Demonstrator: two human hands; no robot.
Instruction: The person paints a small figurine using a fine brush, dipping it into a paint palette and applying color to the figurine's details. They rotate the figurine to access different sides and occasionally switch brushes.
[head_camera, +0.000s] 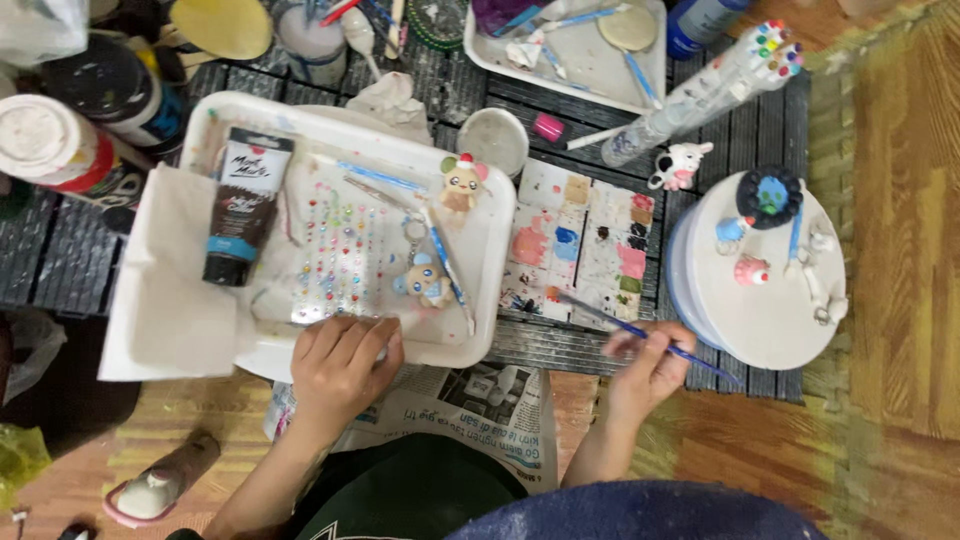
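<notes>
Your left hand (345, 365) rests curled on the near rim of a white tray (495, 215) holding a gem sheet (340, 255), black tube (243, 205) and two figurines. Your right hand (648, 362) pinches a blue brush (640, 330), its tip at the palette (580, 245).

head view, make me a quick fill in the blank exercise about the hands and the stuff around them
1. The right hand holds a thin blue ____.
2. The left hand rests on the near edge of the white ____.
3. The black paint tube lies in the tray's ____ part.
4. Under the tray's near edge lies a sheet of ____.

Missing words: paintbrush; tray; left; newspaper
</notes>
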